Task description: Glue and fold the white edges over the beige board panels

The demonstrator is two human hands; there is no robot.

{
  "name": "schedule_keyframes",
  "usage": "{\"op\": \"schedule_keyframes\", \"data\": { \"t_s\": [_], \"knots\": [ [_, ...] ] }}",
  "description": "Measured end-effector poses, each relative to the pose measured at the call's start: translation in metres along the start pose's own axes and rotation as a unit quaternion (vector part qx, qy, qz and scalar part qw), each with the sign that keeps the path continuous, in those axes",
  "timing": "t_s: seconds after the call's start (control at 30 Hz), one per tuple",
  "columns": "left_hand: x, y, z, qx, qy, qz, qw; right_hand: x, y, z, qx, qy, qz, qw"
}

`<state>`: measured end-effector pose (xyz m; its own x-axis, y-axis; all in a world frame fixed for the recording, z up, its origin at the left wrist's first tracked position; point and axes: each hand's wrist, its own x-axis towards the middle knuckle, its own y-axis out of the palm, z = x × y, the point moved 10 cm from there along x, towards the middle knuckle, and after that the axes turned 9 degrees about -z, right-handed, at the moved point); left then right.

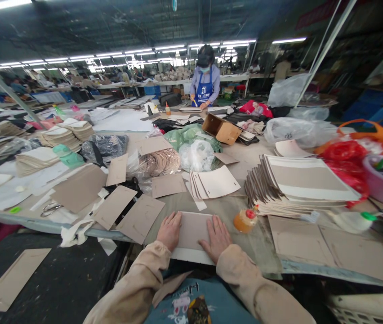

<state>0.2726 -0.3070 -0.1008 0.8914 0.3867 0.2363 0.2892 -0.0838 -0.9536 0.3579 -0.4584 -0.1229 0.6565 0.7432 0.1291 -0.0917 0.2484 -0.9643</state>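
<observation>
A grey-brown panel with white borders [194, 229] lies flat at the table's near edge in front of me. My left hand [169, 230] rests along its left side, fingers stretched forward. On the opposite side, my right hand [217, 236] lies flat with its fingers spread, pressing on the panel's right edge. Just right of that hand stands a squat bottle of amber liquid with a red cap [245, 219]. Beyond the panel sits a small fanned stack of pale curved pieces [213, 182]. Neither hand is wrapped around anything.
To the right is a tall fanned stack of white-edged panels [309, 177]; loose grey-brown panels [140, 218] lie on the left. Farther back are an open cardboard box [221, 129] and plastic bags [196, 155]. A co-worker in a blue apron [205, 92] stands across the table.
</observation>
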Motion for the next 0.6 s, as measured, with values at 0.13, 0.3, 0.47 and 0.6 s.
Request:
{"op": "schedule_keyframes", "data": {
  "t_s": [0.13, 0.3, 0.47, 0.6],
  "knots": [
    [-0.004, 0.003, -0.002, -0.014, 0.010, -0.001, 1.000, 0.000, -0.001, -0.001, 0.011, 0.012, 0.001, 1.000],
    [-0.014, -0.003, -0.008, -0.026, 0.005, -0.016, 1.000, 0.000, -0.003, -0.001, 0.022, 0.019, -0.002, 1.000],
    [-0.025, -0.001, -0.020, -0.032, 0.044, 0.018, 0.998, 0.000, -0.003, -0.001, 0.019, 0.014, -0.003, 1.000],
    [-0.027, -0.001, -0.020, -0.025, 0.046, 0.020, 0.998, -0.001, -0.004, 0.000, 0.011, 0.007, -0.007, 1.000]
  ]
}}
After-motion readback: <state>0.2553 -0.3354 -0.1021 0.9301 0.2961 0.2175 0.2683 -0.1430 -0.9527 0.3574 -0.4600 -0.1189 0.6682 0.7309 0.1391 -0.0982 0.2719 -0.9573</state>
